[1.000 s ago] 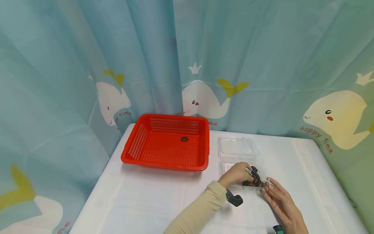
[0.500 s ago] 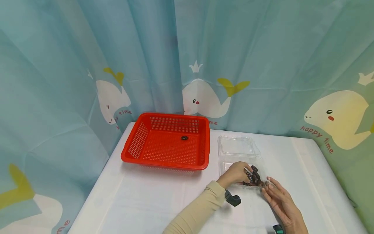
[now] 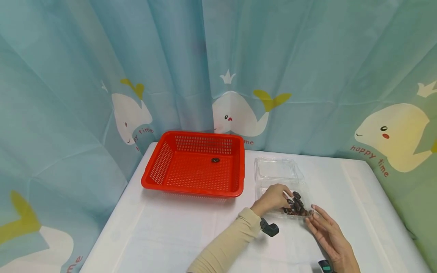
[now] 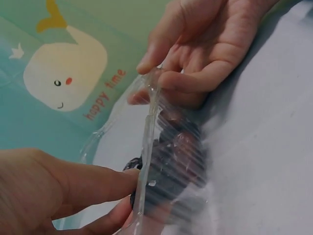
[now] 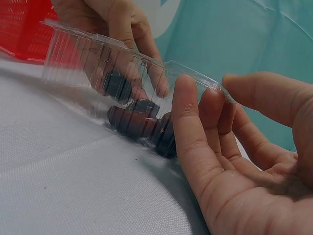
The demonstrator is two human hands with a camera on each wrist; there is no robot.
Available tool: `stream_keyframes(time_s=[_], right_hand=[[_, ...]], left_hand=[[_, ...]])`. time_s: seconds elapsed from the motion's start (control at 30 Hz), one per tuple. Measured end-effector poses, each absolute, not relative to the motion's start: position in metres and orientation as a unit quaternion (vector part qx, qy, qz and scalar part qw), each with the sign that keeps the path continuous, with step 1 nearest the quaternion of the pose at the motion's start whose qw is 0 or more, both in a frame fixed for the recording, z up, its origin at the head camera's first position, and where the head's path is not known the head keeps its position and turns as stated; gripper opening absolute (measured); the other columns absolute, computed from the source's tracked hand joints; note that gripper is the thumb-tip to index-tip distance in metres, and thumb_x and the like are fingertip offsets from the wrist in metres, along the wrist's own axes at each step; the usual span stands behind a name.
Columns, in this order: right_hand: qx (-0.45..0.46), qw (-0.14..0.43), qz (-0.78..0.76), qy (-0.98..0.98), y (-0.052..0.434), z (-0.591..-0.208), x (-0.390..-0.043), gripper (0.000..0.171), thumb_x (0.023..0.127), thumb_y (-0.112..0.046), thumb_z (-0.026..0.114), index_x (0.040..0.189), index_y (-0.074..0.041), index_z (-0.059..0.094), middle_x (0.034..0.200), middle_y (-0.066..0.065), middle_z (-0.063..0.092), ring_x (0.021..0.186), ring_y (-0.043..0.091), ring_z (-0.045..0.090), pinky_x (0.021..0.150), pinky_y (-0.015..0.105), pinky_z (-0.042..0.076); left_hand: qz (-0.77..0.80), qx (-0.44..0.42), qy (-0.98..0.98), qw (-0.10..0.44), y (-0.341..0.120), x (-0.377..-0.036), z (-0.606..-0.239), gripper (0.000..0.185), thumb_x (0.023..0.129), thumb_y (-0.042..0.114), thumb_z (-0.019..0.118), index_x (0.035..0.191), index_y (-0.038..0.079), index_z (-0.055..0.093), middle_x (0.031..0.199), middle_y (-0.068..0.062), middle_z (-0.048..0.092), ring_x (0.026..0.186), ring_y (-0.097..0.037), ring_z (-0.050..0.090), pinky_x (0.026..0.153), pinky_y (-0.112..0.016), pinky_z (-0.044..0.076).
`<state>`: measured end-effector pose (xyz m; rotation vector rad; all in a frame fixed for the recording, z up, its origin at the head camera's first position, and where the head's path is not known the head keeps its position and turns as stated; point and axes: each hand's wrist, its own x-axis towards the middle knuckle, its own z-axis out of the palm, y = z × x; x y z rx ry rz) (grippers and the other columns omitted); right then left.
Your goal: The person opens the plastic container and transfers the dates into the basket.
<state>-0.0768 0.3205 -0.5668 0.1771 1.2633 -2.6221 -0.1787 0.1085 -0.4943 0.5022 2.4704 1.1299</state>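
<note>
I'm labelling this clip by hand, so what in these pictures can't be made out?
- Dark pieces in the clear box: kind and count unclear; ridged plastic blurs them in both wrist views.
- Left hand: whether it pinches a piece; its fingertips are hidden in the box.
- Dark thing in the red basket: too small, head view.

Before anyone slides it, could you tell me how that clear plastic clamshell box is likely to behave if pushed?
The clear clamshell box looks thin and ribbed, so it probably flexes and slides easily on the white tablecloth. The right hand braces its corner, which suggests that it shifts readily. The dark pieces sit heaped at the near end, so that end may drag.
</note>
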Motion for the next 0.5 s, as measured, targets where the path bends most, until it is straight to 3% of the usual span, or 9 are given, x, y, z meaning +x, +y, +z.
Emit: stream_keyframes(time_s=[0.23, 0.5], right_hand=[[0.053, 0.113, -0.898, 0.422, 0.321, -0.567, -0.077, 0.039, 0.111, -0.001, 0.039, 0.126, -0.019, 0.07, 0.114, 0.0, 0.069, 0.108, 0.011, 0.071, 0.1, 0.024, 0.058], [0.07, 0.112, -0.894, 0.428, 0.32, -0.566, -0.077, 0.038, 0.111, -0.002, 0.041, 0.123, -0.02, 0.072, 0.113, -0.001, 0.068, 0.107, 0.01, 0.071, 0.1, 0.024, 0.059]], left_hand=[[0.45, 0.162, 0.858, 0.185, 0.104, -0.181, -0.49, 0.029, 0.081, -0.003, 0.083, 0.109, 0.004, 0.078, 0.088, -0.004, 0.076, 0.062, -0.003, 0.06, 0.054, -0.012, 0.048], [0.494, 0.155, 0.834, 0.192, 0.095, -0.184, -0.488, 0.025, 0.083, -0.002, 0.082, 0.107, 0.0, 0.077, 0.091, -0.009, 0.076, 0.061, -0.004, 0.062, 0.056, -0.014, 0.051]])
